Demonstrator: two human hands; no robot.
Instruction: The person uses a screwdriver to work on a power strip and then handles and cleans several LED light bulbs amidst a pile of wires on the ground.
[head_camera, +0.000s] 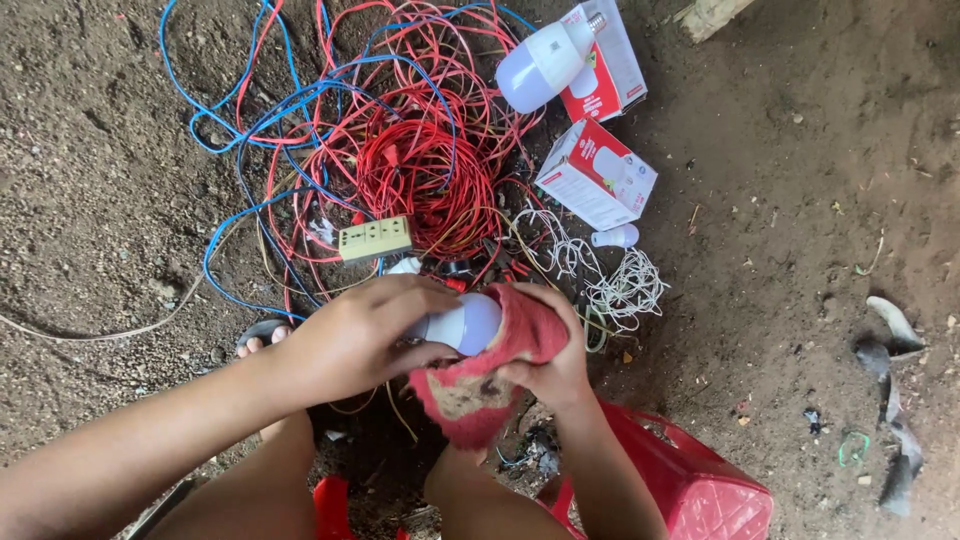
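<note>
Bare brown dirt ground (780, 250) fills the view, strewn with small stones and scraps. On it, ahead of the person, lies a big tangle of red and blue electrical wires (390, 140), with a cream rectangular plastic socket strip (375, 239) resting at its near edge. To the right of the tangle sits a small bundle of thin white wire (610, 280). Farther off lies a large white bulb (540, 62) resting partly on a red and white cardboard box (612, 70), and nearer is a second red and white cardboard box (598, 175) with a small white bulb (617, 237) just beside it.

The left hand (355, 335) is curled around the base end of a white rounded light bulb (465, 322), gripping it firmly. The right hand (550, 355) is closed on a worn red cloth rag (480, 385), pressing it against the bulb's rounded end so that the rag wraps part of the glass and hangs down below. The bulb is held in the air above the ground, between the two hands and just near the socket strip. A red woven plastic basket (700, 490) stands by the right forearm at the bottom edge
</note>
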